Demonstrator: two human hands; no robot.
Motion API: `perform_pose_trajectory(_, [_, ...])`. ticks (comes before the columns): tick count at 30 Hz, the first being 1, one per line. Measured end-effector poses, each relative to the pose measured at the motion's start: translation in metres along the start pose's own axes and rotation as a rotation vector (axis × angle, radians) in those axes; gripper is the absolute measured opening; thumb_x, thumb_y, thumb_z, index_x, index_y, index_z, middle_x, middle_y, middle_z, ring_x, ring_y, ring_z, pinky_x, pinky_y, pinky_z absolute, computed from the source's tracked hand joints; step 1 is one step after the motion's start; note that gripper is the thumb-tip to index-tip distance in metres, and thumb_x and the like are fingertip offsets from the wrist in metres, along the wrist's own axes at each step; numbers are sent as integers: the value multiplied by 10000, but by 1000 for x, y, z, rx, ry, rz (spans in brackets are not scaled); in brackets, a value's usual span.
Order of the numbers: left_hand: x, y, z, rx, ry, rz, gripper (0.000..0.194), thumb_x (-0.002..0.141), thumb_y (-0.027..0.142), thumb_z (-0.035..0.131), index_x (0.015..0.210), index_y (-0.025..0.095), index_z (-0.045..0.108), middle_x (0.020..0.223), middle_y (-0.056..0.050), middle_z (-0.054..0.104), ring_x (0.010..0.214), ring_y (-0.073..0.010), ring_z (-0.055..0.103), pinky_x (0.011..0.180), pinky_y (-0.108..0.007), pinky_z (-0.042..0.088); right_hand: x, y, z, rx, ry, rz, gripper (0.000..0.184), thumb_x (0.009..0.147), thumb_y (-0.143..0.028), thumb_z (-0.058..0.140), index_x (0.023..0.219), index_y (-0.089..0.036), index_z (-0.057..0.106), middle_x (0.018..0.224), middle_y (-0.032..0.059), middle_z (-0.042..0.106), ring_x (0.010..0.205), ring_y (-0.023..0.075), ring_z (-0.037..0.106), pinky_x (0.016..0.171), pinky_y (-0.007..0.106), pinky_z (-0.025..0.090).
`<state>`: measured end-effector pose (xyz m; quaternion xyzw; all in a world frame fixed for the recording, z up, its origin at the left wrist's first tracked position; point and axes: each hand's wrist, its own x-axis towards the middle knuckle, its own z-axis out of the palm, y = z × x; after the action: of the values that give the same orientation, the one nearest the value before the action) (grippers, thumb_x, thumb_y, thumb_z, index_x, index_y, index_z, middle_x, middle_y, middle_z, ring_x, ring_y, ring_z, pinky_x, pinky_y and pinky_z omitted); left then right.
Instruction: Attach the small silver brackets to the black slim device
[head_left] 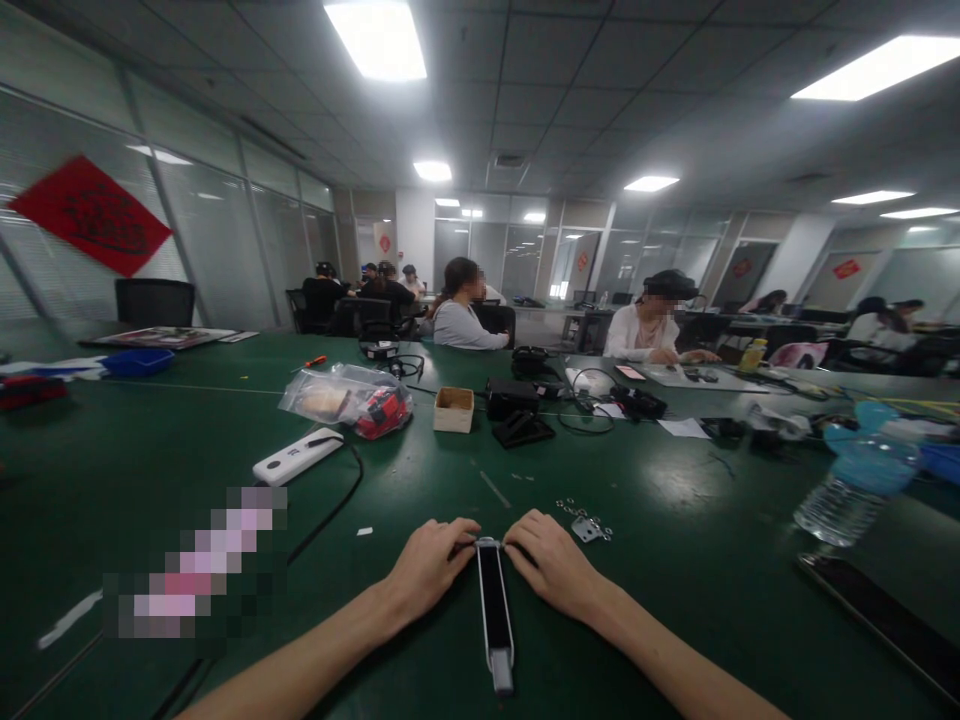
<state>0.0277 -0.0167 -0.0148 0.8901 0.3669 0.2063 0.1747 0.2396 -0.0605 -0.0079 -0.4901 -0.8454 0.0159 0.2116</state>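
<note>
A long, narrow device (495, 600) with a black face and a pale frame lies on the green table, pointing away from me. A grey block-like piece sticks out of its near end. My left hand (435, 555) is closed at the left of the device's far end, thumb and fingers pinched on its edge. On the other side my right hand (555, 565) is curled the same way, its fingertips at the right edge of that end. The fingertips partly hide what they grip. Just beyond my right hand lie a small metal plate (586, 530) and several small rings (598, 521).
A white handheld device (298, 457) with a black cable lies left. Farther back are plastic bags (349, 398), a small open box (453, 411) and black equipment (512, 398). At right are a water bottle (855, 490) and a phone (889, 620). Other people sit beyond.
</note>
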Motion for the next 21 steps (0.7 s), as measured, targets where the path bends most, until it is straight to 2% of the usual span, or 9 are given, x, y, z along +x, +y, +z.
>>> perform_pose_trajectory(5, [1,2,-2,1,-14,3,167,916,212,505,1080,233,520,1024,32,702,934,-175,627,815,-310,394,1,-3,-4,9,-9,-5,170,904,-193,460,936,-173,625,923,55,633,870,181,533,763,319,440])
perform_pose_trajectory(8, [1,0,-3,36,-29,27,182,928,222,482,1104,234,524,1054,23,687,929,-174,616,788,-301,396,2,8,-14,-21,20,6,175,898,-248,481,969,-179,625,963,63,634,904,192,534,781,328,434])
perform_pose_trajectory(12, [1,-6,-6,68,-24,35,227,915,250,499,1139,236,523,1084,4,665,944,-184,593,785,-302,407,0,51,-30,-135,97,193,242,912,-247,416,977,-160,633,989,93,633,933,216,536,808,351,416])
perform_pose_trajectory(15, [0,-10,-8,60,-30,14,265,888,287,532,1149,242,528,1073,-8,654,934,-195,585,788,-310,420,-6,90,-37,-174,8,363,258,890,-256,423,979,-159,645,969,96,636,901,216,548,793,338,415])
perform_pose_trajectory(17, [-1,-11,-8,55,-36,-3,266,873,299,544,1131,237,541,1064,-17,647,929,-196,582,796,-311,428,-10,109,-38,-140,-41,427,269,881,-276,428,977,-165,653,973,89,637,912,207,554,803,318,412])
perform_pose_trajectory(21, [-1,-12,-7,46,-31,-7,246,855,306,554,1087,225,563,1040,-28,639,910,-198,578,797,-313,435,-12,123,-34,-57,-121,444,304,878,-348,431,979,-188,668,978,73,639,923,195,556,818,303,401])
